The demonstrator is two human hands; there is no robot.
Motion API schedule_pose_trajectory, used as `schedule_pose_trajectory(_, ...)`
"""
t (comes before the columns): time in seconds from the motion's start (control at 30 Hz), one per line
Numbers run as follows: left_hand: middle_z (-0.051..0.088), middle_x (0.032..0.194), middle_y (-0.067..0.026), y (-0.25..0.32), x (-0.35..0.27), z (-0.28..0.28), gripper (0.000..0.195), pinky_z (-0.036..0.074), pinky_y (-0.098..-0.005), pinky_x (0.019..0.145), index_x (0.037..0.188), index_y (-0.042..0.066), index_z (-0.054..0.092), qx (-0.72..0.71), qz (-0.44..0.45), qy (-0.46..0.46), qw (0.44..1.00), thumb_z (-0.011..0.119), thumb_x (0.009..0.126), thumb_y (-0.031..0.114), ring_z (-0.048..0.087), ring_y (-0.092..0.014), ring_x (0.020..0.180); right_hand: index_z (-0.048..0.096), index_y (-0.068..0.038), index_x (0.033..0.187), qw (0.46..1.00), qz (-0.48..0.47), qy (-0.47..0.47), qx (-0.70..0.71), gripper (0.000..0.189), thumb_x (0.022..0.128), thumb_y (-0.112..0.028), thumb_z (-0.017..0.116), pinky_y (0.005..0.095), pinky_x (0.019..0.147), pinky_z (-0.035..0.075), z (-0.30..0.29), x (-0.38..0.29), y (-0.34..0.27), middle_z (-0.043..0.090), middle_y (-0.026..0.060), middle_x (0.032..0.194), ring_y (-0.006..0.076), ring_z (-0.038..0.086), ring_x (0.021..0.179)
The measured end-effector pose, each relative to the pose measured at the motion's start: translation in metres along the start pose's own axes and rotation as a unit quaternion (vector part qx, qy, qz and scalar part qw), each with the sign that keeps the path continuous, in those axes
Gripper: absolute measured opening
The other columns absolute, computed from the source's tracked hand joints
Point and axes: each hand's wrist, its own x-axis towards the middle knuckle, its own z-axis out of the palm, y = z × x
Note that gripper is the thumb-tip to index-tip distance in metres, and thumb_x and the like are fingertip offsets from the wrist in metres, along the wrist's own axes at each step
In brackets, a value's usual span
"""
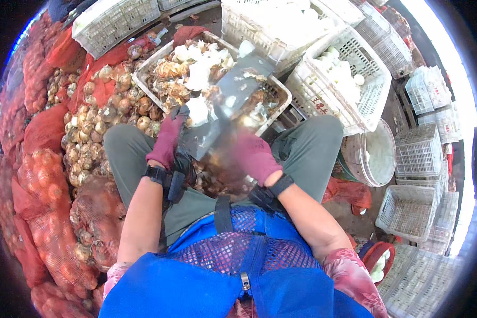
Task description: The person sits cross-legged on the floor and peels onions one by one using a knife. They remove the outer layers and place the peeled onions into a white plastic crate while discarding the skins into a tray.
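Observation:
My left hand (169, 137), in a maroon glove with dark fingers, is curled against the side of a white peeled onion (197, 112) and appears to grip it. My right hand (258, 157), gloved alike, is blurred by motion, so whatever its fingers hold is unclear. Between and beyond the hands a dark grey board (246, 73) lies slantwise across a white plastic crate (284, 92). Inside that crate are whitish peeled pieces and brown onion skins (171, 71). More brown skins (214, 181) lie between my legs.
Unpeeled onions (89, 131) are heaped at left, beside red mesh sacks of onions (43, 183). A white basket of peeled onions (375, 71) stands at right above a bucket (377, 153). Another filled crate (242, 30) is ahead. Stacked crates (417, 151) line the far right.

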Motion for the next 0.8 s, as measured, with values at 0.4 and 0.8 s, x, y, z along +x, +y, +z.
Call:
schedule_pose_trajectory(0.4,0.059,0.13,-0.0244,0.014,-0.004,0.026,0.072,0.044,-0.0409,0.101,0.142,0.003,0.046,0.196,0.006,0.049,0.979,0.052,0.096,0.058,0.057,-0.035,0.12,0.057,-0.004,0.12,0.98,0.005,0.057,-0.189,0.031,0.09,-0.013,0.054,0.0379,0.05,0.055,-0.011,-0.004,-0.034,0.066,0.0145,0.088,0.0267,0.07,0.074)
schedule_pose_trajectory(0.8,0.051,0.141,-0.0225,0.029,-0.006,0.038,0.074,0.044,-0.0447,0.103,0.144,0.005,0.043,0.318,0.028,0.067,0.945,0.055,0.093,0.057,0.053,-0.039,0.126,0.059,-0.008,0.099,0.984,0.004,0.065,-0.164,0.014,0.085,-0.008,0.058,0.0382,0.053,0.055,-0.02,-0.001,-0.02,0.063,0.0162,0.084,0.0314,0.068,0.074)
